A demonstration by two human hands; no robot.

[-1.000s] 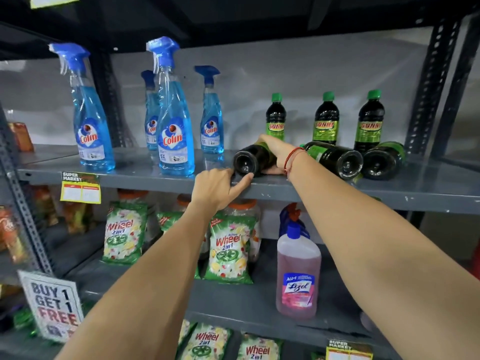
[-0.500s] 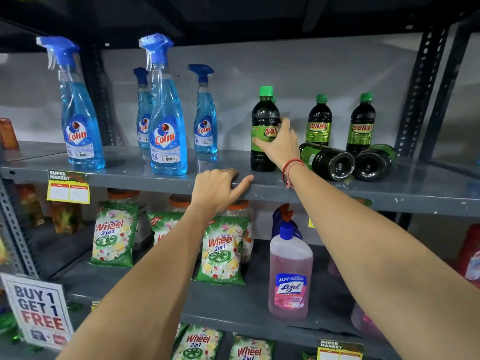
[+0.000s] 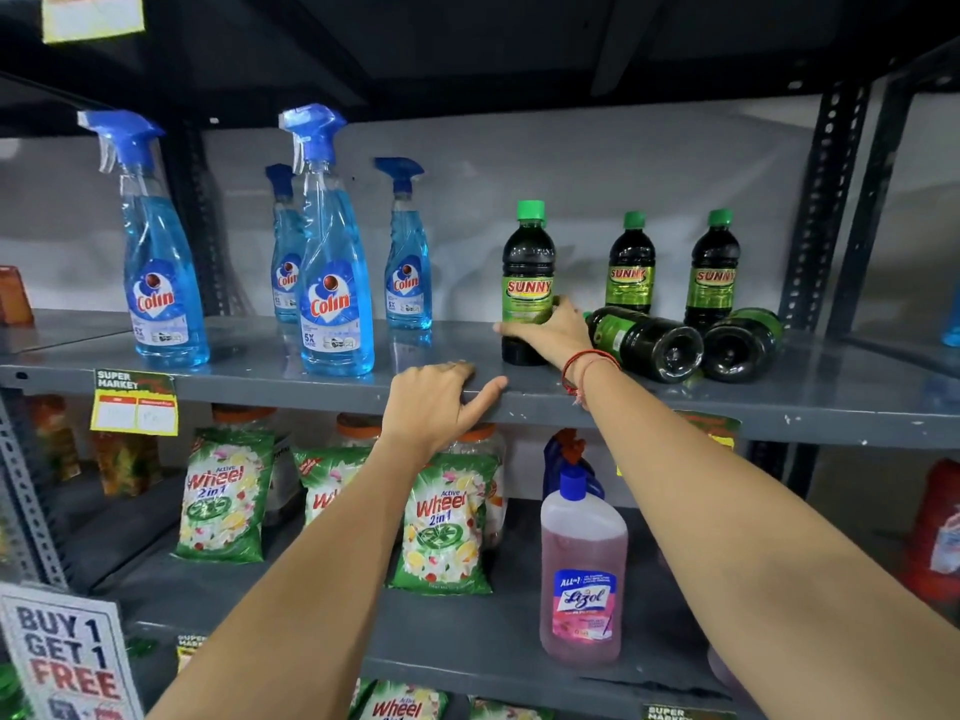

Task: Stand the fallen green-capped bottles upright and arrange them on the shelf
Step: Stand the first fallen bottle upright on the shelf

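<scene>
A dark green-capped Sunny bottle [image 3: 527, 267] stands upright near the front of the grey shelf [image 3: 332, 389]. My right hand [image 3: 550, 332] grips its lower body, fingers curled round it. Two more green-capped bottles stand upright at the back, one in the middle [image 3: 630, 262] and one to the right [image 3: 716, 267]. In front of them two bottles lie on their sides with their bases toward me, one [image 3: 649, 341] right of my hand and another [image 3: 743, 343] further right. My left hand [image 3: 439, 400] rests on the shelf's front edge, holding nothing.
Several blue Colin spray bottles [image 3: 335, 272] stand on the left half of the same shelf. Below it are Wheel detergent packets [image 3: 441, 527] and a pink Lizol bottle [image 3: 582, 569]. A black slotted upright [image 3: 821, 200] closes the shelf on the right.
My right hand lifted the left fallen bottle from lying to standing upright, then slid down to its lower body. My left hand stayed on the shelf edge.
</scene>
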